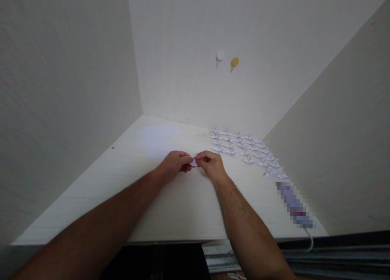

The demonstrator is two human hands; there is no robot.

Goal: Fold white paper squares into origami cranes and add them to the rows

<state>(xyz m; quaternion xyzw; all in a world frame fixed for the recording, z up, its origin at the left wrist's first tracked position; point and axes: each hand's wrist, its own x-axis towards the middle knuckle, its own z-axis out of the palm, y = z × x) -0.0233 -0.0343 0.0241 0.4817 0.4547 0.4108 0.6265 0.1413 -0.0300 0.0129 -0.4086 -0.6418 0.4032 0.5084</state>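
Between my two hands is a small piece of folded white paper (193, 162), held just above the white table. My left hand (176, 163) pinches its left side with thumb and fingers. The fingertips of my right hand (211, 162) are closed on its right edge. Its exact folded shape is mostly hidden by the fingers. To the right, several rows of white paper cranes (243, 153) stand on the table, apart from my hands. Behind my left hand lie white paper sheets (159, 137).
Pale walls enclose the white table (91, 202) on three sides. A pixelated object (293, 205) with a white cord (310, 241) lies near the right front edge. A small orange speck (113, 148) is at the left edge. White and yellow hooks (234, 62) are on the back wall.
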